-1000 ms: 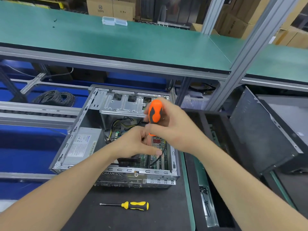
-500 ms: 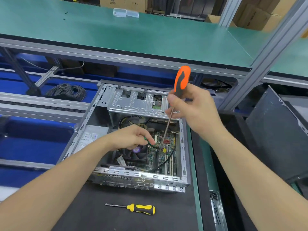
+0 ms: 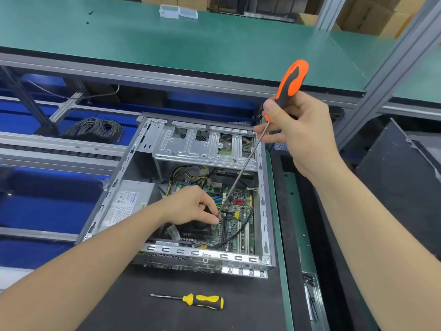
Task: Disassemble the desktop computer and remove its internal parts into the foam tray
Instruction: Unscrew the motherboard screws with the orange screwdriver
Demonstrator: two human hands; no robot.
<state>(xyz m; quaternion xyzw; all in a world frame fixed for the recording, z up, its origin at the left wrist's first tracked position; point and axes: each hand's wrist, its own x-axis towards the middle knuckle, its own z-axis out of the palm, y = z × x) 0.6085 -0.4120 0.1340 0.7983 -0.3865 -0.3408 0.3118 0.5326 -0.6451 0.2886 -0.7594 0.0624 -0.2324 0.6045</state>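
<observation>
Where the black mat [image 3: 143, 314] runs closest to me, a yellow screwdriver [image 3: 202, 301] lies flat, tip pointing left. Just beyond it sits the desktop computer [image 3: 263, 211], open side up on the mat, rear ports toward me.

My left hand [image 3: 191, 206] is down inside the case over the motherboard [image 3: 241, 225], thumb and forefinger pinched round the lower end of the orange screwdriver [image 3: 290, 84] shaft, close to the tip. The power supply [image 3: 128, 201] sits in the left part of the case, label up. A black cable [image 3: 241, 231] loops over the board at right. The metal drive cage [image 3: 205, 144] spans the far end.

My right hand [image 3: 300, 132] is raised above the case's far right corner, fingers curled round the orange-and-black handle. The long shaft slants down and left from it to my left fingertips.

Beyond the case a coil of grey cable [image 3: 95, 129] lies on the blue lower level at left. Farther off is the green bench top [image 3: 214, 44] with two clear plastic boxes [image 3: 177, 11], and cardboard cartons [image 3: 372, 17] behind
</observation>
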